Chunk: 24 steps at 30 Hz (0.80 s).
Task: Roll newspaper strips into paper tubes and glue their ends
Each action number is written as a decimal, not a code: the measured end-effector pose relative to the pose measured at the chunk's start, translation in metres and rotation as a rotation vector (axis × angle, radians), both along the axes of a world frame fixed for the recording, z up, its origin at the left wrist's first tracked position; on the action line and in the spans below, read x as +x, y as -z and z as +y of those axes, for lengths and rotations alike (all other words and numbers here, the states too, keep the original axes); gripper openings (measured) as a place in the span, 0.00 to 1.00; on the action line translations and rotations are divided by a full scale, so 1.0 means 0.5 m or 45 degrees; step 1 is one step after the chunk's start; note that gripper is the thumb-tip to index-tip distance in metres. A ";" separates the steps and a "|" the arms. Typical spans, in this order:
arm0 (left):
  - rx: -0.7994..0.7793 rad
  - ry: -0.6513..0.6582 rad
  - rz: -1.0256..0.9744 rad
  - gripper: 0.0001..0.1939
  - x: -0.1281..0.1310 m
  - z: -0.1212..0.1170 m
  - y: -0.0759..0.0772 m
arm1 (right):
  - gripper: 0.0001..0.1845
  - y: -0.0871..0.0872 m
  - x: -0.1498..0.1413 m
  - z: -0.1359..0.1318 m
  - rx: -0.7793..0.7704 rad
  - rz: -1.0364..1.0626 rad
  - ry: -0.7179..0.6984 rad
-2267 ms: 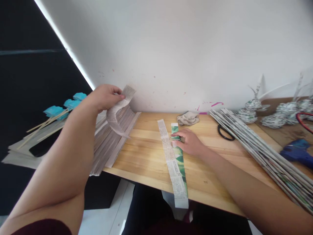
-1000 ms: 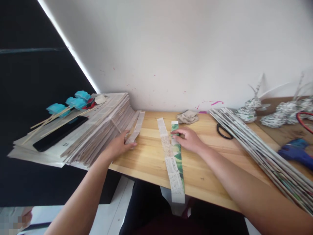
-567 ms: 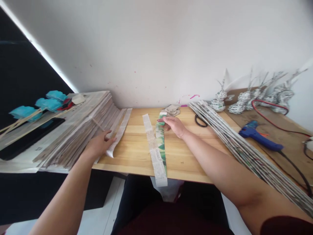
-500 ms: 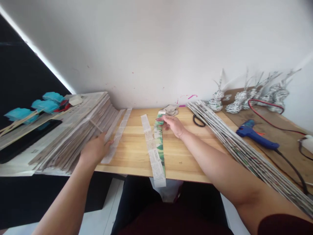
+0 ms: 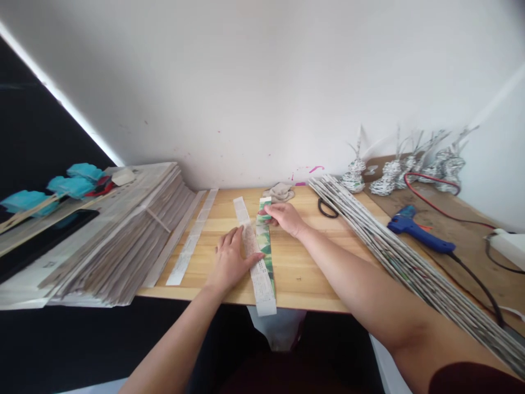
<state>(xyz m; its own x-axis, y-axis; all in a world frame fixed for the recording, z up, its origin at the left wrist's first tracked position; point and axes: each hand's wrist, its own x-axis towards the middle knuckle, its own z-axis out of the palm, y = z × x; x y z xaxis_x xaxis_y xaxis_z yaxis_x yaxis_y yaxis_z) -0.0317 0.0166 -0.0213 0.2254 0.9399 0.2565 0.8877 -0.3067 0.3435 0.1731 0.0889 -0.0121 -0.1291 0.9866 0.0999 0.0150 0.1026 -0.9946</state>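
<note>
A printed newspaper strip (image 5: 258,273) lies lengthwise on the wooden table, its near end sticking out past the front edge. My left hand (image 5: 230,260) is at its left side, fingers apart, with the thumb lying across the strip. Partly under that strip, on its right, runs a green patterned paper strip (image 5: 263,235). The thumb and fingers of my right hand (image 5: 286,216) pinch this green strip near its far end. Farther left, another newspaper strip (image 5: 192,235) lies flat beside the tall newspaper stack (image 5: 123,241).
On the stack rest a black phone (image 5: 61,235), wooden sticks and blue items (image 5: 71,186). A crumpled cloth (image 5: 279,192) is by the wall. To the right are rolled paper sticks (image 5: 381,246), a black scissors handle (image 5: 328,208), a blue glue gun (image 5: 420,230) and woven paper figures (image 5: 383,178).
My left hand laid a newspaper strip down beside the stack, let it go and moved right onto the middle strip. My right hand closed on the green strip. The view shifted rightward.
</note>
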 end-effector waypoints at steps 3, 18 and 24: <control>-0.101 0.072 -0.008 0.45 -0.012 0.028 -0.008 | 0.15 0.011 -0.003 0.001 0.085 -0.130 -0.010; -0.372 0.292 -0.949 0.09 -0.048 -0.182 -0.034 | 0.10 0.024 -0.008 0.003 0.225 -0.419 0.073; -0.966 0.758 -0.632 0.18 -0.044 -0.271 0.085 | 0.11 0.025 -0.010 0.005 0.184 -0.308 0.042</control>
